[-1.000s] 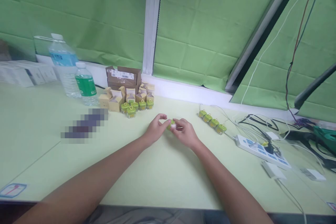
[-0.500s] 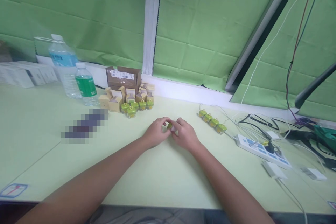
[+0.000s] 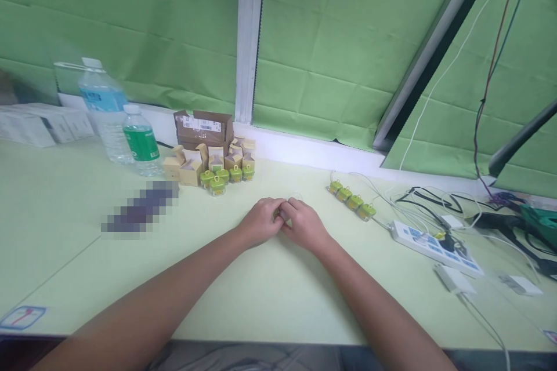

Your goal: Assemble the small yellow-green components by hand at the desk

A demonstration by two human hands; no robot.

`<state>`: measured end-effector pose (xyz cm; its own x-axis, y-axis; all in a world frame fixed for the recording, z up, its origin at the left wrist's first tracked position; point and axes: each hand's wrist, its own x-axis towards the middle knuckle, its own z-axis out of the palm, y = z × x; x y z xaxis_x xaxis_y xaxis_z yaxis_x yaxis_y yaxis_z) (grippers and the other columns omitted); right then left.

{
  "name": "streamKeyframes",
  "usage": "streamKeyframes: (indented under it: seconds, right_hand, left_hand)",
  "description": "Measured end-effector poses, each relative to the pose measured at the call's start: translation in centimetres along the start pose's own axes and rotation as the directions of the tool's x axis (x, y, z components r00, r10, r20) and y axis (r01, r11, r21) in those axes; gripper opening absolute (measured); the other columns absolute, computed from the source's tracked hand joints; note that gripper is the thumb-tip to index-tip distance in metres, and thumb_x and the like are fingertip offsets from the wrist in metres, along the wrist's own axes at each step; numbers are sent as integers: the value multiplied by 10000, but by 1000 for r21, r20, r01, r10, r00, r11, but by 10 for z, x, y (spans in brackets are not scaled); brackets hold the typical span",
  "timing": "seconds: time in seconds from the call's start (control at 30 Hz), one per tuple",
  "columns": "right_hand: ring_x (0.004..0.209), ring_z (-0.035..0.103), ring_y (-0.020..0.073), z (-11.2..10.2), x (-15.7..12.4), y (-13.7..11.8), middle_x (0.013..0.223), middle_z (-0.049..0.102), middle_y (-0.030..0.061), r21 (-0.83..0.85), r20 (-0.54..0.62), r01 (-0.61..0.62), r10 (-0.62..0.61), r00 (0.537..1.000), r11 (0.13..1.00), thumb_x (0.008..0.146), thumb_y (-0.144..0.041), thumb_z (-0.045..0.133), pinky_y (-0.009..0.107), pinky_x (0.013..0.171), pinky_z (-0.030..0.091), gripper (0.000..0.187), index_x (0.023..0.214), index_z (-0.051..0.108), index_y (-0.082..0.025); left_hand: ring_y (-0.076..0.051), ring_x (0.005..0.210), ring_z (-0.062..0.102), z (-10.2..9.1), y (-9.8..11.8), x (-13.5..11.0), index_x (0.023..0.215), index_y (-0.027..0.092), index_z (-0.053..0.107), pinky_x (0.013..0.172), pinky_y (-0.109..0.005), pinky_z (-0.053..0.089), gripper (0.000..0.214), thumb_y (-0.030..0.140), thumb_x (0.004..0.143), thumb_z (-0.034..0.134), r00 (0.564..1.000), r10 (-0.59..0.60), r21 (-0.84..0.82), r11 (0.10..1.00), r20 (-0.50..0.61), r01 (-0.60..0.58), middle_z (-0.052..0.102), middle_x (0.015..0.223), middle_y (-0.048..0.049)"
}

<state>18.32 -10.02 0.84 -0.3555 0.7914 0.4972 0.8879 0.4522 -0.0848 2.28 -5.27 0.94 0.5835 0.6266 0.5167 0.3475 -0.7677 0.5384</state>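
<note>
My left hand (image 3: 261,222) and my right hand (image 3: 306,225) meet above the middle of the table. Both sets of fingers are closed around one small green-lidded container (image 3: 284,216), which they hide almost entirely. A faint clear edge shows just beyond the right fingertips. Several like containers (image 3: 217,185), clear below with green lids and small loops on top, stand in a cluster to the left of my hands. More of them form a slanting row (image 3: 355,203) to the right.
Opened small cartons (image 3: 190,173) stand behind the left cluster, before a brown cardboard box (image 3: 204,130). Two water bottles (image 3: 143,148) are farther left, near a pixelated patch. On the right lie a power strip (image 3: 435,249), white adapters (image 3: 455,280) and tangled cables.
My hands have drawn closer together and the fingers now cover the container, whose green lid showed more before. The other things stay in place.
</note>
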Motion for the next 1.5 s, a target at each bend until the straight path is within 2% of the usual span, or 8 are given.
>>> streamKeyframes:
  seconds: [0.37,0.63,0.83,0.93,1.07,1.27,1.4,1.5]
  right_hand:
    - [798,533,188,-3,0,0,915,565,46,135,-29,2,2,1000,991,758,-92,562,276,677,424,288,1025,566,-201]
    - [853,579,195,-4,-2,2,943,587,48,303,-108,-30,66,992,953,785,-140,580,308,760,477,282,1057,574,-214]
    - [817,576,183,-5,-1,1,889,609,29,440,-127,-95,167,978,893,766,-197,610,311,747,472,183,944,572,-215]
    - [788,585,169,-4,1,0,864,628,14,549,-73,-165,243,967,819,771,-229,616,300,724,480,141,902,566,-214]
    - [756,606,153,0,2,-3,845,646,-3,655,8,-231,300,954,719,764,-254,632,281,693,484,155,905,582,-213]
    - [678,572,138,1,4,5,777,609,-21,748,9,-286,421,907,600,755,-311,661,260,614,453,172,866,572,-214]
    - [710,584,143,-6,8,13,840,610,-5,853,-6,-294,573,819,430,716,-346,703,279,640,499,257,891,566,-215]
    - [796,617,166,-9,10,14,915,622,16,918,86,-297,598,797,263,690,-352,711,327,709,555,282,896,576,-214]
  left_hand:
    - [-167,757,610,-4,-3,0,936,207,663,696,-280,443,289,86,762,466,999,-23,-87,996,27,25,695,844,-4]
    - [-178,887,622,-9,-9,0,1008,207,669,779,-279,477,350,92,739,477,1000,-17,-190,982,12,19,705,996,-13]
    - [-214,1044,610,-7,-10,-2,1153,220,612,899,-311,477,470,84,713,520,994,84,-190,979,70,-69,664,1144,-40]
    - [-225,1009,614,-6,-8,-2,1108,218,604,843,-317,486,376,139,743,559,992,69,-126,990,102,-56,657,1111,-49]
    - [-208,837,609,-4,-6,-1,905,209,592,709,-306,460,144,187,766,559,995,-19,21,1000,96,18,646,900,-30]
    - [-190,776,593,-2,-14,0,895,226,570,652,-291,428,121,247,776,580,993,-116,34,993,35,114,642,868,-8]
    - [-186,788,589,-6,-21,0,966,238,574,679,-296,438,220,286,758,626,978,-203,33,978,-40,204,652,906,-1]
    - [-188,811,599,-6,-22,1,985,241,576,683,-295,445,230,285,764,623,977,-206,31,978,-55,208,663,922,-3]
